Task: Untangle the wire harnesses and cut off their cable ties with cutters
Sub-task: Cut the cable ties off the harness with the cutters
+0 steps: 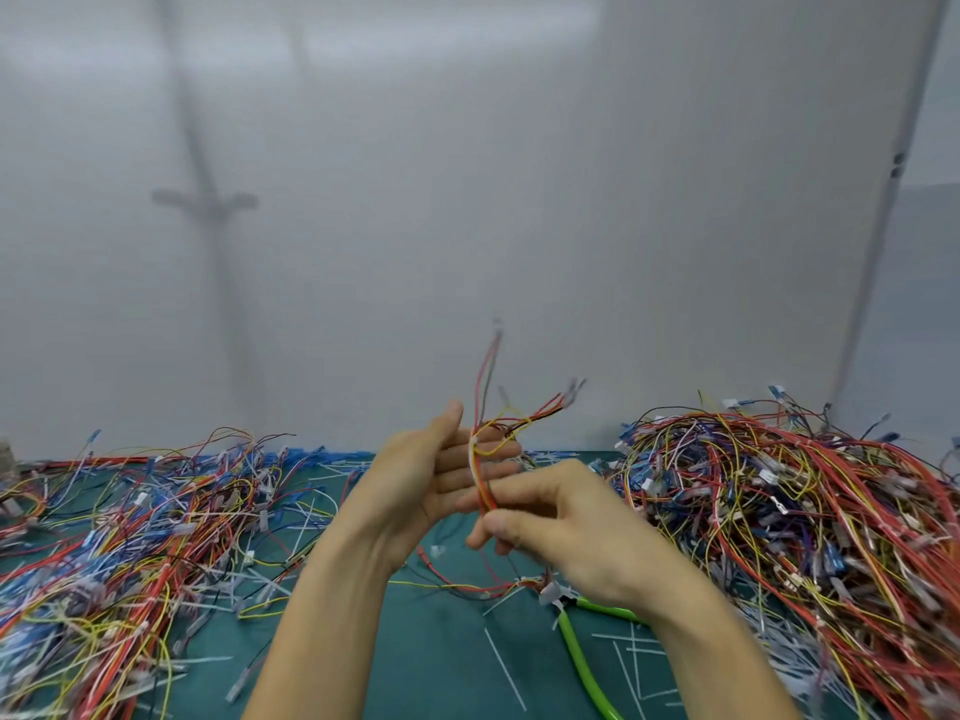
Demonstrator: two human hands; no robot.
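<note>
Right hand (566,527) pinching blurred harness (477,462) against spread left hand (436,475); green cutters (576,652) half-hidden.

- wire harness (485,462): thin leads in smooth plastic insulation with a slight sheen
- left harness pile (130,522), right harness pile (810,511): same smooth plastic-sheathed wire, with blue and translucent plastic sleeves on the ends
- cutters (582,657): glossy bright-green plastic grips; head too blurred to tell finish
- cut cable ties (501,662): white plastic strips, smooth
- mat (441,678): dark green, matt, even surface
- back panel (467,174): pale grey, smooth, satin, shows faint soft reflections
</note>
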